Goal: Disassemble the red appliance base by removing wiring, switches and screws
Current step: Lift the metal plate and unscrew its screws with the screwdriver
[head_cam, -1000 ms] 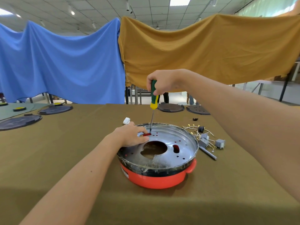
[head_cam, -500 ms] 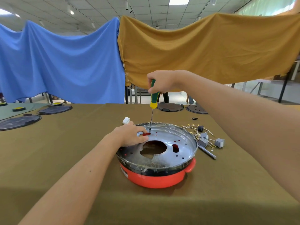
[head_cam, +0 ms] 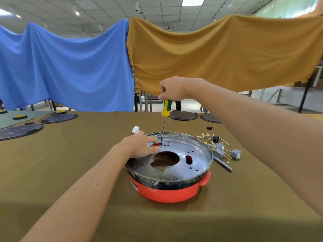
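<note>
The red appliance base point(head_cam: 167, 193) sits on the table point(head_cam: 70, 172), open side up. The left hand point(head_cam: 141, 145) lies on its metal plate point(head_cam: 176, 154), fingers relaxed, steadying it. The right hand point(head_cam: 172, 90) grips the screwdriver point(head_cam: 165, 119) handle; the shaft stands near-vertical, tip down at the plate's far edge, probably on a screw.

The appliance base point(head_cam: 167, 193) at lower centre is bright red with a black band under a shiny silver plate point(head_cam: 197, 154). The screwdriver point(head_cam: 166, 108) at centre has a green and yellow handle. The table cloth point(head_cam: 70, 163) is plain olive brown. Across the upper frame hang a plain blue sheet point(head_cam: 70, 67) at left and a mustard sheet point(head_cam: 218, 55) at right. The switches point(head_cam: 236, 154) at right are grey
</note>
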Motion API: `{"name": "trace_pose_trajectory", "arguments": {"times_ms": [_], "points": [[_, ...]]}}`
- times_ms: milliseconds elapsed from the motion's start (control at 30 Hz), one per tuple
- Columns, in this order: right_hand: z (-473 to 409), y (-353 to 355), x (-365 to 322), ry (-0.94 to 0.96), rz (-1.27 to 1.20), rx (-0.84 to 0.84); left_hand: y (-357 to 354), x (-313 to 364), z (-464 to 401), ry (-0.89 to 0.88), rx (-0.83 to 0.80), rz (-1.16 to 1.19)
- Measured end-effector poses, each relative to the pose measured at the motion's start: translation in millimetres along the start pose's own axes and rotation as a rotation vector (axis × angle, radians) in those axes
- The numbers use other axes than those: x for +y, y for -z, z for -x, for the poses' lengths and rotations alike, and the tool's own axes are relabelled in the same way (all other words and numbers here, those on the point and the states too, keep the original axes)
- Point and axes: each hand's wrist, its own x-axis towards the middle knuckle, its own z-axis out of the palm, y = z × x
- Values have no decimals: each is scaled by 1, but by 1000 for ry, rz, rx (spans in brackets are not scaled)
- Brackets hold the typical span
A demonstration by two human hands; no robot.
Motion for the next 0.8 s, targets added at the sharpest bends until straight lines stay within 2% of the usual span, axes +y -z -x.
{"name": "trace_pose_trajectory", "arguments": {"times_ms": [133, 267, 333, 433, 500, 667, 800], "points": [[6, 5, 2, 73, -263, 0, -1, 0, 0, 1, -3, 8], [6, 4, 2, 35, -352, -35, 0, 0, 0, 4, -3, 7], [5, 1, 1, -1, -249, -27, -1, 0, 0, 8, -6, 12], [2, -3, 3, -93, 33, 37, -1, 0, -1, 8, 0, 12], [0, -5, 5, -94, 85, 54, -1, 0, -1, 6, -1, 10], [2, 0, 8, 53, -259, -8, -1, -1, -1, 1, 1, 7], [4, 1, 7, 76, -348, -11, -1, -1, -2, -1, 2, 11]]}}
